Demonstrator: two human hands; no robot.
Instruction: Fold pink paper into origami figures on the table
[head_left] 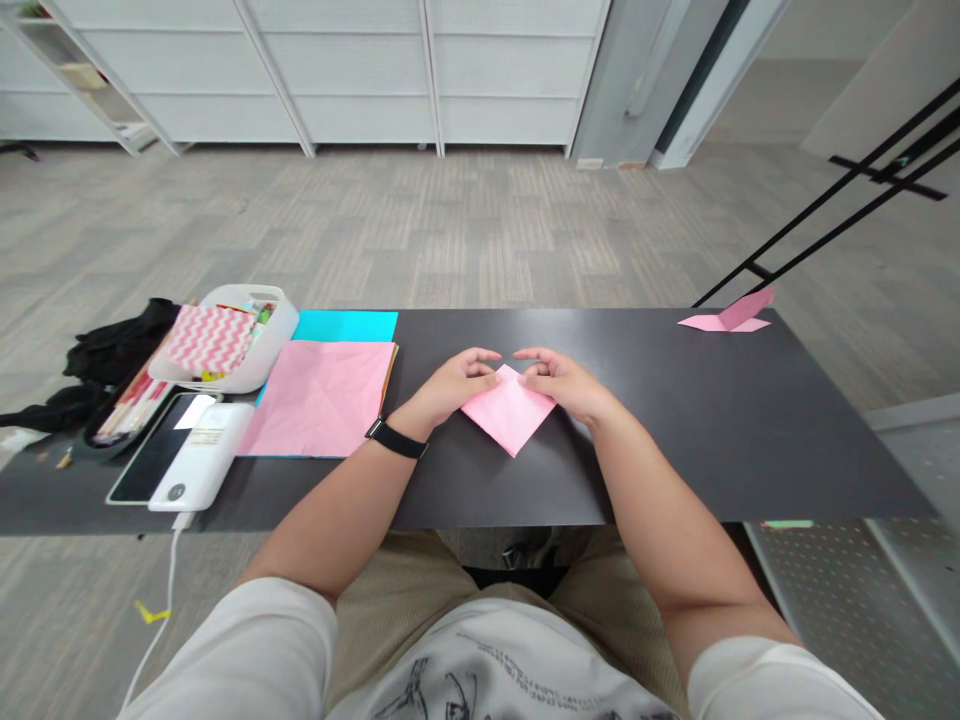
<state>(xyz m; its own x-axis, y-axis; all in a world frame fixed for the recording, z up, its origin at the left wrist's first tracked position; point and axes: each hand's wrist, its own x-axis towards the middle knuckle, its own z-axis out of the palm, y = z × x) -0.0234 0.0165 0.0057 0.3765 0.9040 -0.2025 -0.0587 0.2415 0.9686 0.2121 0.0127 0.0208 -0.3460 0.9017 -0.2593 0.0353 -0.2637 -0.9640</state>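
A pink sheet of paper point(512, 415), folded into a small diamond, lies on the dark table in front of me with one corner pointing at my body. My left hand point(461, 385) is at its upper left edge, the thumb on the paper and the fingers curled beyond it. At the upper right edge my right hand point(561, 382) mirrors this, thumb on the paper and index finger bent toward the left one. The undersides of the fingers are partly hidden. A black band circles my left wrist.
Left of my hands lies a stack of pink paper point(322, 395) over blue sheets point(349, 326). Further left are a white basket point(277, 335), a phone point(154, 455) and a cabled white power bank point(202, 460). A folded pink paper figure point(727, 318) stands at the far right corner.
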